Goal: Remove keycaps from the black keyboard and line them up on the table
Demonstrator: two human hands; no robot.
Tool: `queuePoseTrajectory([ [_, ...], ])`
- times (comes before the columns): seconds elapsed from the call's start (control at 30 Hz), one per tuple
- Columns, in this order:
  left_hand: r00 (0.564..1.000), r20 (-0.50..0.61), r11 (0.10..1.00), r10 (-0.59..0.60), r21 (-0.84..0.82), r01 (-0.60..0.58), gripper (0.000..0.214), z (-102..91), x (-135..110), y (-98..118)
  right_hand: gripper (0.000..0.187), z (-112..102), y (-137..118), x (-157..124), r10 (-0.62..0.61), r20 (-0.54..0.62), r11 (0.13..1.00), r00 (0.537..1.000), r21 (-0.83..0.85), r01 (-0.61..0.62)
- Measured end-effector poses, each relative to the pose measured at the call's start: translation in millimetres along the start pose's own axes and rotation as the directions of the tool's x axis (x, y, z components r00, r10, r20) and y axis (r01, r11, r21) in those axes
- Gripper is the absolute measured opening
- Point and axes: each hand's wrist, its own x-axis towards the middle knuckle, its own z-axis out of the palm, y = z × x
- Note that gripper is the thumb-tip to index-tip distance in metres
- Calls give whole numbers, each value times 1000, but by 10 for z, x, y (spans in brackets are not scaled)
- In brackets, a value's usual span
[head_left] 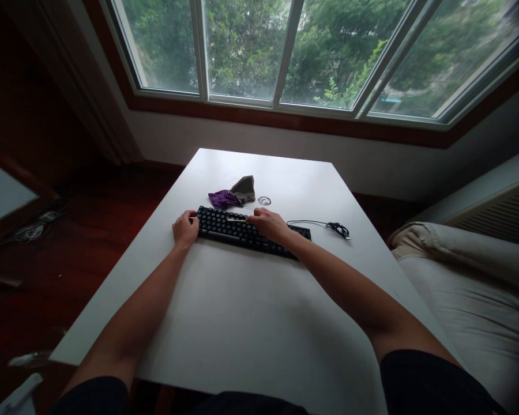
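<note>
A black keyboard [225,231] lies across the white table [242,323], tilted slightly so its right end is nearer me. My left hand [185,229] grips its left end, with the thumb and fingers closed around the edge. Above the keys, my right hand [266,223] is closed on a thin, light-coloured stick-like tool [237,219] that points left. The tool's kind is too small to make out, and whether its tip touches the keys I cannot tell. My right hand and forearm hide part of the keyboard's right half.
Behind the keyboard lie a purple cloth [224,199], a grey cloth [244,189] and a small round object [264,200]. A bundled black cable [338,229] rests to the right. Beyond the table is a window [246,52]; a cushioned seat [467,305] stands at the right.
</note>
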Motion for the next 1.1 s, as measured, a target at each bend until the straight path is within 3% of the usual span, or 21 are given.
queuePoseTrajectory([
  [0.47, 1000, -1, 1000, 4, -1, -4, 22, 34, 8, -8, 34, -6, -441, 504, -32, -9, 999, 999, -29, 32],
  [0.63, 1000, 10, 1000, 5, -7, -5, 22, 61, 12, -12, 33, 41, -494, 594, -40, -32, 999, 999, -2, 40],
  [0.8, 1000, 8, 1000, 2, -2, -2, 22, 63, 9, -8, 33, 40, -318, 465, -48, -3, 999, 999, 3, 48],
  [1.1, 1000, 2, 1000, 8, 0, -8, 23, 48, -2, -11, 30, 42, 242, -120, -27, 17, 1000, 1000, 6, 26],
])
